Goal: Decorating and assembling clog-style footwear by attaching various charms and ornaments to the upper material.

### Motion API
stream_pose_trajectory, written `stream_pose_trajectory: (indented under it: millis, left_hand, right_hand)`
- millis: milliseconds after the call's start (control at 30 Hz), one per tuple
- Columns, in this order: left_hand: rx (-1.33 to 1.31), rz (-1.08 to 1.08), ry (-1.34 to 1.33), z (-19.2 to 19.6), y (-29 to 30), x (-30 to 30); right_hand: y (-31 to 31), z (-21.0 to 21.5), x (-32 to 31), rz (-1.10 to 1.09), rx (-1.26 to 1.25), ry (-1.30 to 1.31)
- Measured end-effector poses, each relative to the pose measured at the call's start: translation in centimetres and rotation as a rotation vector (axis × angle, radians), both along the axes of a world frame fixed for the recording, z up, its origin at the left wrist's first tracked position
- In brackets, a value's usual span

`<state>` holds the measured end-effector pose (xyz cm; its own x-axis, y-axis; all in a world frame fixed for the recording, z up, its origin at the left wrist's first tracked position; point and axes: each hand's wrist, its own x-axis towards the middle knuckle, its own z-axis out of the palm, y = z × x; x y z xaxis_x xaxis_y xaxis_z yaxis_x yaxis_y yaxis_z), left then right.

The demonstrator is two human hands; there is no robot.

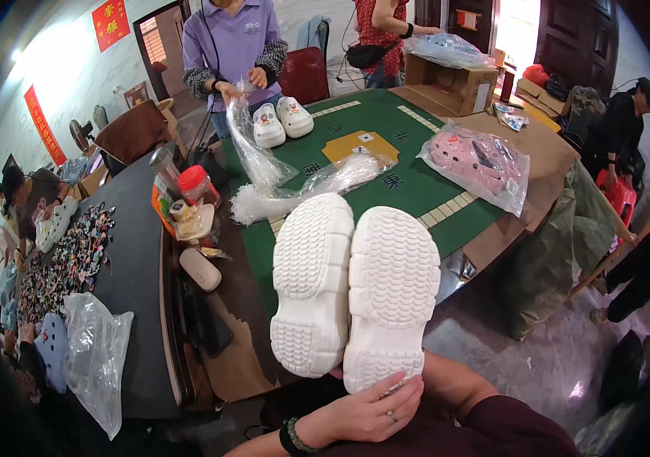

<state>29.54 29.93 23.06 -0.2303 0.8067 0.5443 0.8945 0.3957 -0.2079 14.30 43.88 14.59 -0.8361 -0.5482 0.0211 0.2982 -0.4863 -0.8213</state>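
Observation:
Two white clogs, the left one [312, 286] and the right one [390, 293], are held side by side with their ridged soles facing me, above the near edge of the green mat [416, 190]. My left hand [367, 415], with a ring and a bead bracelet, comes in from the lower left and presses its fingers against the heel of the right clog. My right forearm [458, 385] runs in from the lower right and passes behind the clogs, so that hand is hidden.
Clear plastic bags [294, 186] lie on the mat. A person in purple [233, 46] holds a bag by another white pair [281, 120]. Bagged pink clogs [477, 164] and a cardboard box [451, 84] are right; a red-lidded jar [195, 183] and charms [66, 259] left.

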Motion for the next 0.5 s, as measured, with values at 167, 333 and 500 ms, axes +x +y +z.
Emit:
stream_pose_trajectory:
  millis: [167, 333, 500]
  left_hand:
    - [-0.005, 0.031, -0.043, 0.0, -0.1, 0.3]
    - [0.050, 0.016, -0.065, -0.4, -0.1, 0.2]
    - [0.121, 0.063, -0.059, -1.1, -0.1, 0.3]
  right_hand:
    - [-0.1, 1.2, 0.0, 0.008, 0.059, 0.071]
    - [-0.7, 2.8, -0.4, 0.033, 0.116, 0.152]
    - [-1.4, 4.9, -1.2, 0.056, 0.168, 0.250]
